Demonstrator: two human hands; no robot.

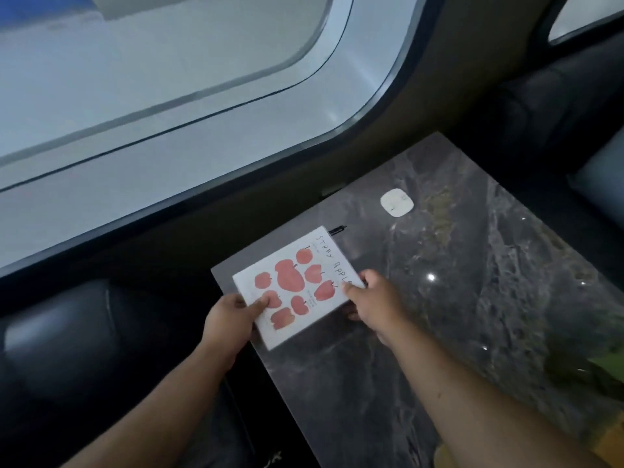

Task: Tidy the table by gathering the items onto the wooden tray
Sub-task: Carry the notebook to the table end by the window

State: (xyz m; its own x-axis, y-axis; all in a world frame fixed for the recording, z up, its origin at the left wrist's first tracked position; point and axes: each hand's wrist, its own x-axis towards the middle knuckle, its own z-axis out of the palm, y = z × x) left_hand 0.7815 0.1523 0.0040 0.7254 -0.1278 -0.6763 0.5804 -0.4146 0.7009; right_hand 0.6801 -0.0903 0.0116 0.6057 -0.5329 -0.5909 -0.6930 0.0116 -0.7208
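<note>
Both grips are closed on a white book [297,285]: the left hand [229,319] pinches its near left corner with the thumb flat on the cover, and the right hand [374,298] holds its right edge, fingers curled round it. The cover shows red apples and handwritten-style lettering that reads "STRAY APPLE". The book is at the left edge of the dark marble tabletop [456,298], its near corner overhanging; whether it rests there or is lifted I cannot tell. Just past its far corner lies a small black pen-like object [337,229], and farther off a white rounded-square pad [397,203]. A black leather seat [67,332] lies to the left.
</note>
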